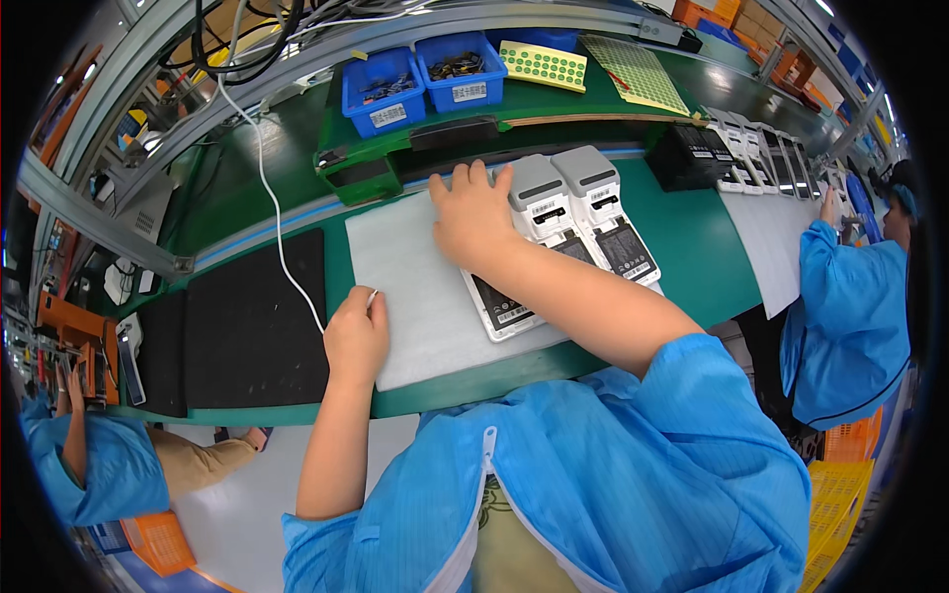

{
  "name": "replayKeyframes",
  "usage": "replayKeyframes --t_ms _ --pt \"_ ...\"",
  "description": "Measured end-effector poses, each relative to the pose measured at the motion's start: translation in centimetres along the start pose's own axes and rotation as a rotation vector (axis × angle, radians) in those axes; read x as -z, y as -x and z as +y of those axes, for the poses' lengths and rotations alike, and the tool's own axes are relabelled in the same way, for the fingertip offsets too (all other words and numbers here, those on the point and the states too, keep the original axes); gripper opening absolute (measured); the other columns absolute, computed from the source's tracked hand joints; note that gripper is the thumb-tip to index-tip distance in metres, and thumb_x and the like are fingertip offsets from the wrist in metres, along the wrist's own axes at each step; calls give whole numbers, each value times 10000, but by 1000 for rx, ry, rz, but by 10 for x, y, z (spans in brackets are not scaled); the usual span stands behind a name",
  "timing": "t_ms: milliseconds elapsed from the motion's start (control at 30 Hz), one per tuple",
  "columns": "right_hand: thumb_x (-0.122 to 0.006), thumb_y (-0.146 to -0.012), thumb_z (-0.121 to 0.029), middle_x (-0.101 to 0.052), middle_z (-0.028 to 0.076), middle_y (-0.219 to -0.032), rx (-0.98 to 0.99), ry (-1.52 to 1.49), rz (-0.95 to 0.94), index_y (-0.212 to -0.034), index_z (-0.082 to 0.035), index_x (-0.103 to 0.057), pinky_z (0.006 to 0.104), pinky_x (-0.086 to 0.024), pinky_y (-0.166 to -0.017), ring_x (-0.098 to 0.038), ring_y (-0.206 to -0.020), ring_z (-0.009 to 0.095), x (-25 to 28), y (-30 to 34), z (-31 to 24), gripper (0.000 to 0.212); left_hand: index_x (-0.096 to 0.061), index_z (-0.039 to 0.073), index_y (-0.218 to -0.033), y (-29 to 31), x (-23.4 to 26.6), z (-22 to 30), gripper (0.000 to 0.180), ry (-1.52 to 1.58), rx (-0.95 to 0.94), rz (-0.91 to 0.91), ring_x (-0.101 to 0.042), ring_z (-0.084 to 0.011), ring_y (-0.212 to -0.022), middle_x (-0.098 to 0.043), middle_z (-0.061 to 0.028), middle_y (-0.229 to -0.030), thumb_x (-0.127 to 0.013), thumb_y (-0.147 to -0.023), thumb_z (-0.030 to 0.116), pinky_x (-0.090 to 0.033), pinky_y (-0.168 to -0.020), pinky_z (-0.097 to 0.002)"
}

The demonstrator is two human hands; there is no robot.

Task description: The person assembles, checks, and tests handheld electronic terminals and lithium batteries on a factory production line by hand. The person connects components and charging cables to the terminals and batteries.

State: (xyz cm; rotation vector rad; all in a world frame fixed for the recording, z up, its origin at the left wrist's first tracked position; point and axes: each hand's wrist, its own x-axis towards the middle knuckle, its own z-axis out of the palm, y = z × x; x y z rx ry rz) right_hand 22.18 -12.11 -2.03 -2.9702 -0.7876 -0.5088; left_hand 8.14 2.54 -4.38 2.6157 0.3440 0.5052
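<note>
My left hand (356,336) is closed around a white cable (265,178) at the left side of a pale grey mat (405,336). A small white tip shows between its thumb and fingers. My right hand (473,212) lies spread, palm down, near the top of the mat. Its forearm crosses a white handheld device (501,308) with a black battery, whose upper end is hidden by the hand and arm. Right beside it lie two similar devices, a middle one (539,193) and a right one (613,227), with grey tops and black batteries.
Two blue bins (384,91) of small parts stand on a green shelf beside a yellow sticker sheet (542,65). A black pad (255,321) lies at left. Black boxes (687,156) and more devices (761,153) sit far right. Co-workers in blue (845,306) work on both sides.
</note>
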Motion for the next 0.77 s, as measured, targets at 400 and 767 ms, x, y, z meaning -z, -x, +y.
replayKeyframes --t_ms 400,767 --pt "-560 -853 -313 -512 198 -1220 21 -701 236 -1198 -39 -538 497 -361 -954 -476 -1141 346 19 13 77 442 -589 30 -879 -1 -2 0 145 -16 40 -50 -610 -327 -699 -625 -152 -760 -552 -864 169 -468 -614 -403" --pt "-468 -937 -333 -596 95 -1104 -822 -1332 -172 -1233 20 -516 296 -446 -841 -555 -975 158 5 120 205 464 -583 3 -916 -21 5 -5 207 58 234 -76 -592 -352 -826 -592 -205 -948 -567 -858 202 -460 -721 -401"
